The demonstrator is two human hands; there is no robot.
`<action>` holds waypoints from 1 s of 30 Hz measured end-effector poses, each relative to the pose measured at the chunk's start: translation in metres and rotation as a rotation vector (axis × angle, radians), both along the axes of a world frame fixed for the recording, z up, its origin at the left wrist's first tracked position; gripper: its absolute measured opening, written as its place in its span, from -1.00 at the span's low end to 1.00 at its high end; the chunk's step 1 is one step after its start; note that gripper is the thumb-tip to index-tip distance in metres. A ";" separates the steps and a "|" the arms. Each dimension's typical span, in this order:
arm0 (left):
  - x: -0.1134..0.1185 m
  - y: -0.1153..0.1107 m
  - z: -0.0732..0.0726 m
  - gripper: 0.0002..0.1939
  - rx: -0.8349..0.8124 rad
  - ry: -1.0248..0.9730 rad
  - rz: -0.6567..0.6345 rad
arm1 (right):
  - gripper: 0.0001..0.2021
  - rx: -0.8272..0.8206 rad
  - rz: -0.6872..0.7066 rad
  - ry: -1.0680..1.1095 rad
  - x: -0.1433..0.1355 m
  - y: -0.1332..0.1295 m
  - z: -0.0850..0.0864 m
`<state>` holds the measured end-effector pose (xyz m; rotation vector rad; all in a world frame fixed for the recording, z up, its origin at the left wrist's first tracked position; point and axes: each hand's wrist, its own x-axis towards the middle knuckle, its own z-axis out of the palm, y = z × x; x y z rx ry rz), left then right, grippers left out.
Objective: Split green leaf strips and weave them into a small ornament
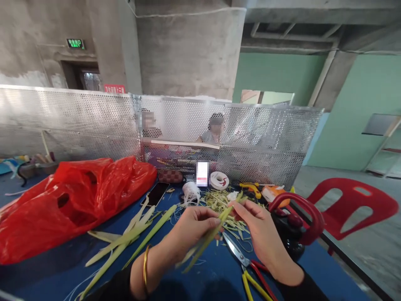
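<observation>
A pale green strip of leaf (203, 242) runs slantwise between my two hands above the blue table. My left hand (196, 228) pinches it near the middle, its loose lower ends hanging toward me. At the upper end, my right hand (250, 215) has thumb and fingers closed on the same strip. Below my right hand lie scissors (242, 259) with red and yellow handles, blades apart. Behind the hands spreads a heap of short green leaf trimmings (216, 198). Longer flat leaves (125, 240) lie to the left of my left wrist.
A red plastic bag (81, 196) covers much of the table's left. Toward the back are a phone (158, 194), white string (191, 193), a tape roll (219, 180) and a yellow tool (250, 188). A black pot (291, 225) stands right. Two people sit behind a perforated metal screen (178, 113).
</observation>
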<state>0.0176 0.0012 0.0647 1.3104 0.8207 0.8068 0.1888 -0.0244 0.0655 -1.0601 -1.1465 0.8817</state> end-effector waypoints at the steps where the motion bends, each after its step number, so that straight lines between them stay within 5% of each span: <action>1: 0.001 0.002 -0.002 -0.81 -0.001 0.006 0.028 | -0.73 -0.016 0.023 -0.008 0.001 0.001 -0.002; 6: 0.006 0.003 -0.011 -0.86 0.068 0.036 0.047 | -0.78 -0.071 0.116 -0.071 -0.001 0.001 -0.008; 9: 0.006 0.003 -0.011 -0.85 0.068 0.034 0.054 | -0.77 -0.041 0.031 -0.197 0.000 0.000 -0.010; 14: 0.003 0.002 -0.006 -0.81 -0.013 -0.018 0.076 | -0.68 0.470 -0.333 -0.911 0.011 0.000 -0.015; 18: 0.002 -0.003 -0.002 -0.79 0.012 0.012 -0.006 | -0.71 0.735 -0.249 -1.272 0.013 0.001 -0.020; 20: 0.001 -0.004 0.000 -0.69 -0.009 0.006 -0.062 | -0.73 0.683 -0.193 -1.240 0.013 0.002 -0.021; 23: -0.002 0.000 0.001 -0.51 -0.094 -0.101 -0.059 | -0.80 0.346 -0.121 -0.922 0.014 0.006 -0.021; 26: -0.002 0.005 0.000 -0.68 -0.140 -0.153 0.037 | -0.82 -0.020 0.006 -0.509 0.014 0.008 -0.019; 30: 0.003 0.002 -0.005 -0.71 -0.200 -0.084 -0.069 | -0.77 -0.125 0.085 -0.332 0.007 0.007 -0.015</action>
